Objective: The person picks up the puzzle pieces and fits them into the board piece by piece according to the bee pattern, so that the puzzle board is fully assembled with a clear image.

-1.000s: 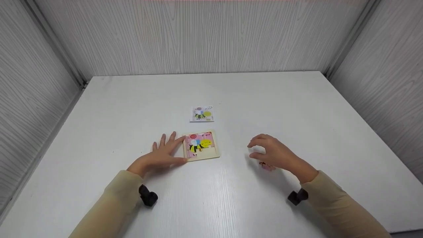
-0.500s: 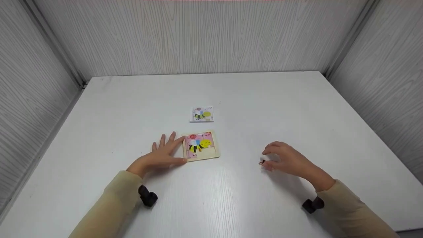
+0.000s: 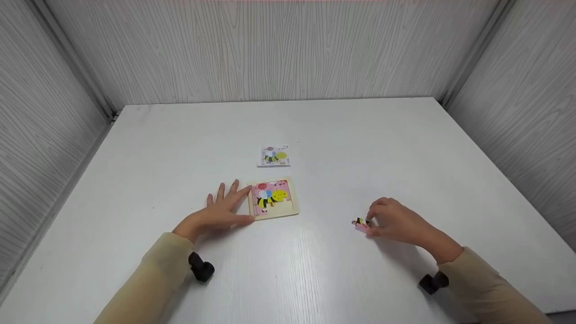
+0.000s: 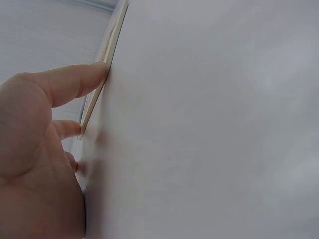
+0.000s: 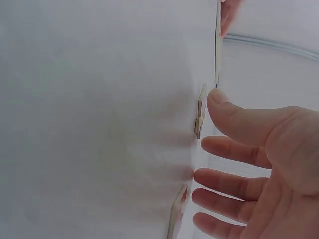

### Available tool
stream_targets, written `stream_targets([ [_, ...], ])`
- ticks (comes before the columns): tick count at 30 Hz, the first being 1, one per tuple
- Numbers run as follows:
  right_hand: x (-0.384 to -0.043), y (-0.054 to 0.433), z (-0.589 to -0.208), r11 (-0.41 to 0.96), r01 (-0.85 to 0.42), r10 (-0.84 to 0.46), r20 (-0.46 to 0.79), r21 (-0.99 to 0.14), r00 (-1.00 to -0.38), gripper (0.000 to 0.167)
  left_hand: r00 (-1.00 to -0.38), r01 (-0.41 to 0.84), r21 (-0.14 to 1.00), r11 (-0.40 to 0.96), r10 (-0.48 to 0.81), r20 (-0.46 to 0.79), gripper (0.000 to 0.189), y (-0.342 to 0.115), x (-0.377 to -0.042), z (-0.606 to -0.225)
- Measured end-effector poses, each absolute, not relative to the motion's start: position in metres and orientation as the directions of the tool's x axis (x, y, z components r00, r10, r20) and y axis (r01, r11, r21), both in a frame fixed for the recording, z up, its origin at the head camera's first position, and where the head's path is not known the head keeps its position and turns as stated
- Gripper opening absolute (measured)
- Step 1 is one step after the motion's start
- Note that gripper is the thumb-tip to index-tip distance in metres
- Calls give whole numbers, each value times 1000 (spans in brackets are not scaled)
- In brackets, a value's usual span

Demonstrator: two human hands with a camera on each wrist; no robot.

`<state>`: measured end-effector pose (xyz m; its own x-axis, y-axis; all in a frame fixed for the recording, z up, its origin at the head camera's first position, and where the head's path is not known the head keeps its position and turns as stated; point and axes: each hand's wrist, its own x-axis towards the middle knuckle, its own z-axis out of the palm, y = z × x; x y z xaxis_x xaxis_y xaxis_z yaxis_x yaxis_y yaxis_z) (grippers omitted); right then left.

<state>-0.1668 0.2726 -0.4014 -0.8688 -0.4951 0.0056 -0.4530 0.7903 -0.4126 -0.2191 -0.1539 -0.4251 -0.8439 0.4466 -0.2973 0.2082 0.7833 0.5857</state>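
Observation:
A square wooden puzzle board (image 3: 295,210) with a bee picture lies mid-table, its lower right part showing bare wood. My left hand (image 3: 220,211) rests spread at its left side. The thumb and index fingertip touch the frame, as the left wrist view (image 4: 94,79) also shows. To the right, my right hand (image 3: 398,222) is low over a small pink, yellow and black puzzle piece (image 3: 361,225). In the right wrist view, thumb and index finger stand apart at this piece (image 5: 200,117). Another piece (image 5: 177,211) lies below the other fingertips there, hidden by the hand in the head view.
Behind the board lies a small square card (image 3: 274,156) with the same bee picture. The white table (image 3: 288,274) is bounded by grey wood-grain panels (image 3: 279,49) at the back and both sides. Black wrist cameras (image 3: 202,269) sit at both cuffs.
My right hand has moved right and slightly toward me, down to the puzzle piece, which shows more plainly beside the fingertips. My left hand and the board have stayed in place.

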Motion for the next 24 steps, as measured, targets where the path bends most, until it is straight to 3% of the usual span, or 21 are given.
stream_targets([
  [24,-179,268,-404,750,-508,-536,61,-423,-842,13,-842,214,591,778,453,-293,87,-154,-219,-426],
])
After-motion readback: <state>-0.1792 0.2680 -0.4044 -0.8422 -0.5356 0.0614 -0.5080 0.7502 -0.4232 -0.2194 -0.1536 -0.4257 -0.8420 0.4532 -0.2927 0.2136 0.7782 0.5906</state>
